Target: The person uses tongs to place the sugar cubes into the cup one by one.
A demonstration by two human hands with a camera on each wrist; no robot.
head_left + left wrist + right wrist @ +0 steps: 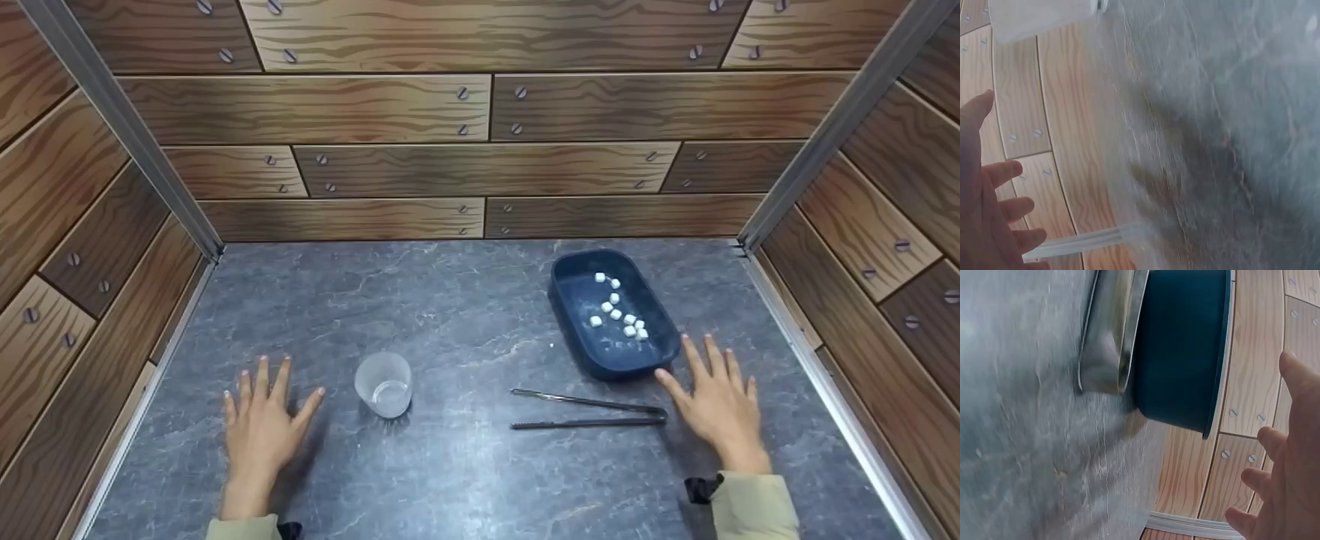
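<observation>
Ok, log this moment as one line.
left hand: empty, near translucent round cup | right hand: empty, near dark-blue rectangular tray | silver metal tongs: lying untouched | small white cubes: in tray

Upright cup [384, 384], tongs [592, 423] (splayed) near tray [622, 366]

Clear cup [1044, 17] cut off atop the left wrist view, tongs [1103, 363] and blue tray [1182, 354] cropped atop the right one, white speck [552, 345] too small to identify

Your head view: from above, forward and down over grey marbled tabletop [450, 300] | your left-wrist: close, tipped sideways, shares translucent round cup [1039, 18], upper left | your right-wrist: close, tipped sideways, shares dark-blue rectangular tray [1182, 349], upper right-of-centre
</observation>
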